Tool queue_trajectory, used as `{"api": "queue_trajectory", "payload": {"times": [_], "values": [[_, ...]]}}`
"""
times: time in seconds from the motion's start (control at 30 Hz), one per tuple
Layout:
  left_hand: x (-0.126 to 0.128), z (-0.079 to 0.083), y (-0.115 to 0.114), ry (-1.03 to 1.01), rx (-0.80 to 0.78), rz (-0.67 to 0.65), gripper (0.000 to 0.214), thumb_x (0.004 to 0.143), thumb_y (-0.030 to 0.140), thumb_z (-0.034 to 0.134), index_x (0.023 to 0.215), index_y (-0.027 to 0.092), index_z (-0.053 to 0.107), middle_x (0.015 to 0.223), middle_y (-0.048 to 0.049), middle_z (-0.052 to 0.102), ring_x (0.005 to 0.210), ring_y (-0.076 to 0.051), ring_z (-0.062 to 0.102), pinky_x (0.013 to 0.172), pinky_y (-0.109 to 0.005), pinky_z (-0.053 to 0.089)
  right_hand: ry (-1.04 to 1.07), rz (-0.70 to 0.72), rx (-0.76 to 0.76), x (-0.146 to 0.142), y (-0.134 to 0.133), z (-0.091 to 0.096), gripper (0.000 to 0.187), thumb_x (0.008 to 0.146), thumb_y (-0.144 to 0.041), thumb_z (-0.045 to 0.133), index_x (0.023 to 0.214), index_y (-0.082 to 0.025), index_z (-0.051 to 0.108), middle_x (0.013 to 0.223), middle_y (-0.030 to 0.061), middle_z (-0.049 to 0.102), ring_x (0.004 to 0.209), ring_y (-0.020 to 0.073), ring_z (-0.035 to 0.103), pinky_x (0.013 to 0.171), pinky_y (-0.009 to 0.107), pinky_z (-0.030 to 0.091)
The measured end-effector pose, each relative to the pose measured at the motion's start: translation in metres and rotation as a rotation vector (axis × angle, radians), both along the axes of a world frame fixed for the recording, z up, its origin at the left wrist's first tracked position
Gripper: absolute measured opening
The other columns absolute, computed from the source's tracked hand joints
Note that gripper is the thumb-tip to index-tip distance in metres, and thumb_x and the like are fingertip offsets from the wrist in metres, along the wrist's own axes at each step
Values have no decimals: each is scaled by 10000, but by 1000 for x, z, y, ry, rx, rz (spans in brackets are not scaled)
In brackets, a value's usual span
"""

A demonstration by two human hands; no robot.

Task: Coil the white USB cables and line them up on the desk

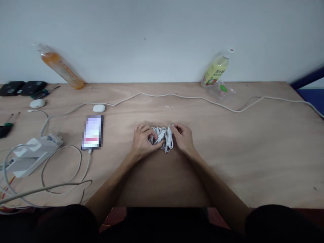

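Clutching one cable bundle (163, 137) | left hand (142, 139), right hand (184, 137) | two bottles (62, 69) (215, 70)

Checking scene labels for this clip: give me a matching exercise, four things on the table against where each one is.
1 white cable bundle
2 phone
3 orange bottle
4 green bottle

A leaning on the wall, far left
B held between left hand and right hand
C by the wall, right of centre
D lying flat, left of the hands

Pairs: 1-B, 2-D, 3-A, 4-C
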State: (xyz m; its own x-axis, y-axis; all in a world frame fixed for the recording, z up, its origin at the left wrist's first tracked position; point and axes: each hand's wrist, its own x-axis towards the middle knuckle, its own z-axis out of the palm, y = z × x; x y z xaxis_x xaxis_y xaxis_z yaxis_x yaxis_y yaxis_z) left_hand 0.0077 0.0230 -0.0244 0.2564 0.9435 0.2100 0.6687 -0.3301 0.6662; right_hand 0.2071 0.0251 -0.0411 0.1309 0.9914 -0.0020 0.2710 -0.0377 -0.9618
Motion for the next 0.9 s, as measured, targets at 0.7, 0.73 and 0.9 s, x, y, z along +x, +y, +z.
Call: {"api": "queue_trajectory", "payload": {"times": [0.7, 0.73, 0.9], "values": [[-37, 7, 9, 61, -16, 156, 237, 752, 282, 763, 581, 251, 600, 678, -9, 675, 881, -279, 625, 883, -444, 432, 18, 36, 64, -1, 1, -2, 475, 874, -652, 574, 622, -259, 484, 599, -33, 439, 615, 163, 434, 586, 291, 374], [-37, 8, 9, 69, -12, 143, 231, 746, 292, 765, 583, 251, 605, 685, -10, 681, 885, -280, 623, 880, -443, 426, -5, 34, 72, -2, 1, -1, 474, 878, -649, 560, 621, -260, 480, 600, -30, 443, 622, 166, 443, 591, 291, 378], [-38, 8, 9, 88, 18, 133, 264, 747, 305, 741, 566, 252, 556, 675, -21, 680, 858, -280, 608, 849, -444, 418, -172, 64, 85, -14, -4, 17, 395, 924, -548, 527, 661, -253, 521, 619, -16, 535, 617, 173, 508, 617, 293, 387]]}}
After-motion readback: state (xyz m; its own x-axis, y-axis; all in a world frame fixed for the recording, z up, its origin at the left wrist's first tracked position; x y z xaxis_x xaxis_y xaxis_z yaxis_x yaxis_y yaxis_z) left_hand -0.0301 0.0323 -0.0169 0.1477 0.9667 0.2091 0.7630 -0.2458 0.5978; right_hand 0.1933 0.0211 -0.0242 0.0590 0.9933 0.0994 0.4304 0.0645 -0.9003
